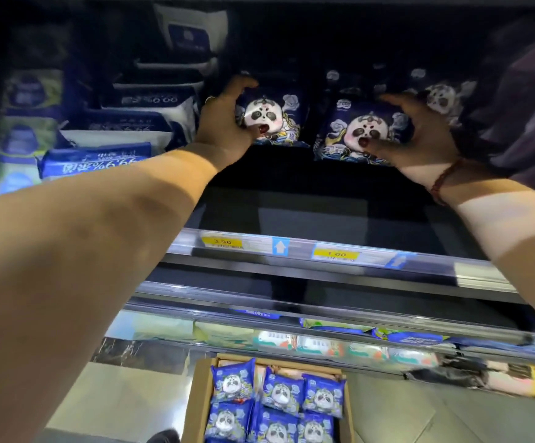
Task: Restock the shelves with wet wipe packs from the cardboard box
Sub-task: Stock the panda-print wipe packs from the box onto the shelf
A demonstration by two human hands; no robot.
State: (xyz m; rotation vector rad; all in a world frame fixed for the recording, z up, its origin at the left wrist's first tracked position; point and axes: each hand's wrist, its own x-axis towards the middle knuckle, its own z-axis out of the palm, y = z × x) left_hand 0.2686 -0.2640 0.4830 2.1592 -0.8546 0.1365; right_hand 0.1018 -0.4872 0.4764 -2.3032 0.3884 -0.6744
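L hand [224,123] grips left pack [275,118], R hand [419,139] right pack [349,129].

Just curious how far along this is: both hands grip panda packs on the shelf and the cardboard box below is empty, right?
Not empty: the head view shows several packs inside the cardboard box. The rest stands: the left hand grips the left panda pack, the right hand the right panda pack, on the shelf.

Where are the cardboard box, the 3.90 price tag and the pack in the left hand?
cardboard box [198,406]: head view, bare left wall.
3.90 price tag [222,242]: head view, yellow middle.
panda pack [274,118] in left hand [224,123]: head view, panda's face.
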